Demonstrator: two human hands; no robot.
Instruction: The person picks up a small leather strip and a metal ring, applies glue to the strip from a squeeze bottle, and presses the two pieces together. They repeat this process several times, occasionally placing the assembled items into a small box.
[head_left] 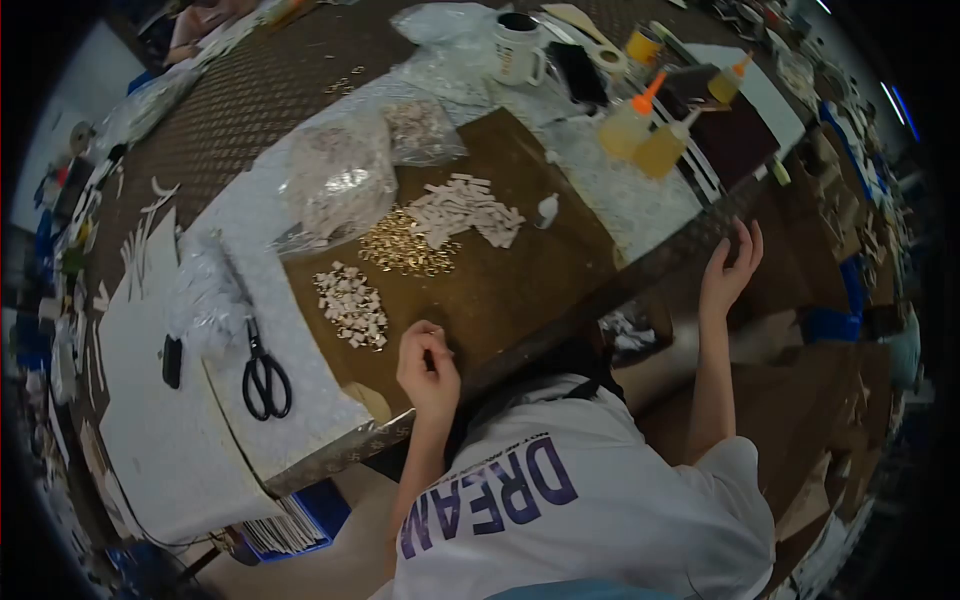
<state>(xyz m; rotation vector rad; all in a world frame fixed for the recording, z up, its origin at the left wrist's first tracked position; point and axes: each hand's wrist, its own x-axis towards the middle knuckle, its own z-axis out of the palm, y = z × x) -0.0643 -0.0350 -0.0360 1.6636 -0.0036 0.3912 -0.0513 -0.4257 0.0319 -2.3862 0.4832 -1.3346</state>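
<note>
My left hand (428,365) rests on the brown board (520,280) near its front edge, fingers curled into a loose fist; whether anything small is pinched inside is hidden. Closest to it is a pile of small white pieces (352,305); a heap of gold metal bits (405,245) and a pile of white strips (465,210) lie farther back. My right hand (730,265) is raised off the table's right edge, fingers spread, holding nothing. My white T-shirt (580,500) fills the bottom of the view.
Black scissors (265,375) lie on a white sheet left of the board, beside a small black object (172,360). Plastic bags of parts (340,180) sit behind the piles. Farther back stand a mug (518,50), glue bottles (630,115) and a small white bottle (545,210).
</note>
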